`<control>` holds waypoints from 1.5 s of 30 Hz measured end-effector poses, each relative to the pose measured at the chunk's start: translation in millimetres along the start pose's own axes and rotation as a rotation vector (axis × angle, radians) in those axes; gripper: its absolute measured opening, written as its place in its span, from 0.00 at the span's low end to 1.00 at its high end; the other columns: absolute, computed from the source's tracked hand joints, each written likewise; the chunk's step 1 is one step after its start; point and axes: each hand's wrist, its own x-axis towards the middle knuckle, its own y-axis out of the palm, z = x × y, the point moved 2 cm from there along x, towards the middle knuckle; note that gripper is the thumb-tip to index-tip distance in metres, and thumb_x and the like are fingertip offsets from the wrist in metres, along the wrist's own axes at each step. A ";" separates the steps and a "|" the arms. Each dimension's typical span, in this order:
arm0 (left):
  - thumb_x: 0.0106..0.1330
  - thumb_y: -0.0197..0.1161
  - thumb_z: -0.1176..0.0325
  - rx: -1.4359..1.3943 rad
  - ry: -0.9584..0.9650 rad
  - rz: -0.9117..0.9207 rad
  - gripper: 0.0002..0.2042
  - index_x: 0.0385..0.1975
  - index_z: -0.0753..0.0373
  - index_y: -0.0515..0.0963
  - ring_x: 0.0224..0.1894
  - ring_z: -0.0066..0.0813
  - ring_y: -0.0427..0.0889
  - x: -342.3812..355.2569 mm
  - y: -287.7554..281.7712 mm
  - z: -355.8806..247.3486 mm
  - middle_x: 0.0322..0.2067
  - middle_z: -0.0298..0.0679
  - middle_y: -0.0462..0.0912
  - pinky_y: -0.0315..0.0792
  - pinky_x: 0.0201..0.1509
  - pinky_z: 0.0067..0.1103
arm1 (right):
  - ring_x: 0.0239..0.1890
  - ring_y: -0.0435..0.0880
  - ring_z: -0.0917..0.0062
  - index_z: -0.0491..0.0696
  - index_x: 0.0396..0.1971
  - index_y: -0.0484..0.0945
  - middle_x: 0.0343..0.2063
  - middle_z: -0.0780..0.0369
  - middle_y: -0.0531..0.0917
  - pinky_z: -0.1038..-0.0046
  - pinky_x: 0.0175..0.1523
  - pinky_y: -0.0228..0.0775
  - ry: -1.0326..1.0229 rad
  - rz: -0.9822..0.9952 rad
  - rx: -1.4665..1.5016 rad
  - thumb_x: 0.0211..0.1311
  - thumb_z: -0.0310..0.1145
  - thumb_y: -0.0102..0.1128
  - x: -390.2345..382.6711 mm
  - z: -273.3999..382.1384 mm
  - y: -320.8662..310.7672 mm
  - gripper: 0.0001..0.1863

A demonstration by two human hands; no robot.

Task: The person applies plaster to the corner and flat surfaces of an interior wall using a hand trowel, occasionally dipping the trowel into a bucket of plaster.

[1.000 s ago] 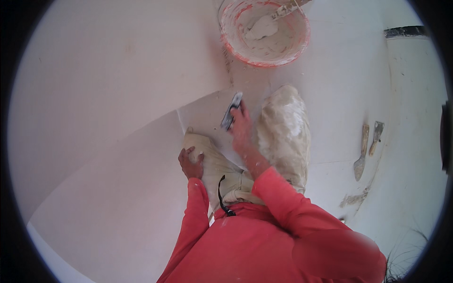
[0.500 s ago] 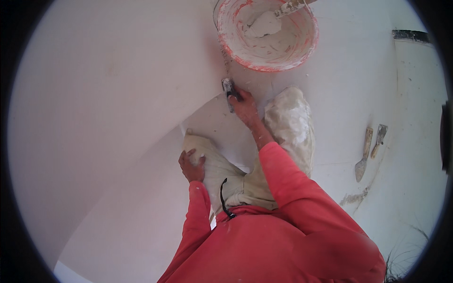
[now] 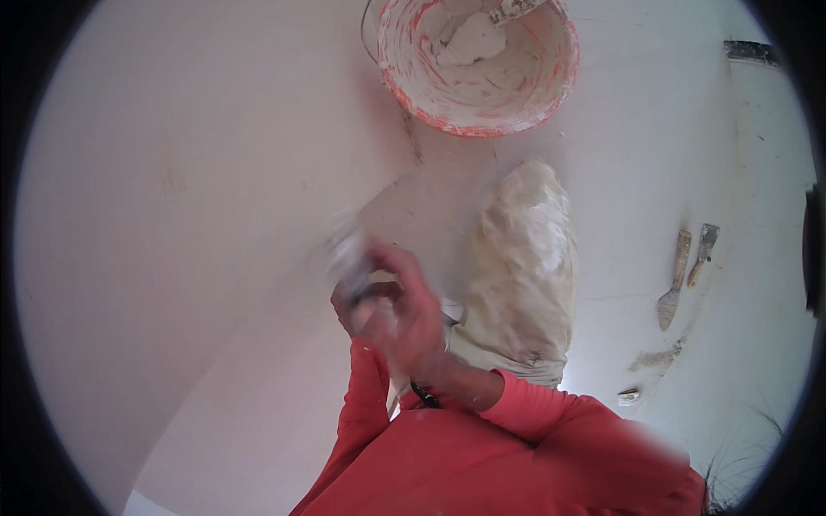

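My right hand is raised in front of my chest and is closed on a small putty knife, whose blade is a motion-blurred pale patch pointing up and left. My left hand sits just behind and left of it, mostly hidden by the right hand, so its grip cannot be made out. Both arms wear red sleeves. Beyond the hands is my plaster-caked trouser leg. A red-and-white bucket holding white plaster stands at the top, with a tool handle resting in it.
A smooth white wall fills the left half, meeting the floor near the bucket. Two scrapers lie on the white floor at the right, with plaster smears and a small scrap nearby.
My right hand pulled the putty knife back from the wall base beside the bucket to in front of my chest. It now meets the left hand, which has lifted off my knee.
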 end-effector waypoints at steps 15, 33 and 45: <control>0.52 0.73 0.63 0.125 0.024 0.034 0.21 0.47 0.55 0.77 0.64 0.48 0.65 -2.0 -24.7 -51.4 0.59 0.49 0.66 0.61 0.67 0.37 | 0.50 0.73 0.63 0.54 0.51 0.69 0.51 0.55 0.69 0.57 0.55 0.73 0.736 -0.532 1.065 0.59 0.43 0.61 116.7 -146.6 -67.3 0.22; 0.51 0.73 0.65 0.170 0.059 0.046 0.21 0.46 0.55 0.76 0.64 0.49 0.65 1.1 -21.7 -47.1 0.59 0.50 0.66 0.63 0.65 0.38 | 0.53 0.72 0.61 0.51 0.55 0.64 0.53 0.54 0.67 0.55 0.58 0.72 0.808 -0.493 1.141 0.63 0.43 0.57 87.5 -113.3 -42.6 0.24; 0.51 0.72 0.64 0.079 0.103 0.030 0.21 0.47 0.57 0.77 0.63 0.49 0.64 5.8 -12.5 -41.0 0.56 0.50 0.69 0.60 0.67 0.37 | 0.50 0.75 0.69 0.58 0.55 0.65 0.49 0.63 0.73 0.55 0.56 0.73 0.966 -0.264 1.144 0.66 0.46 0.57 32.5 -40.6 27.9 0.21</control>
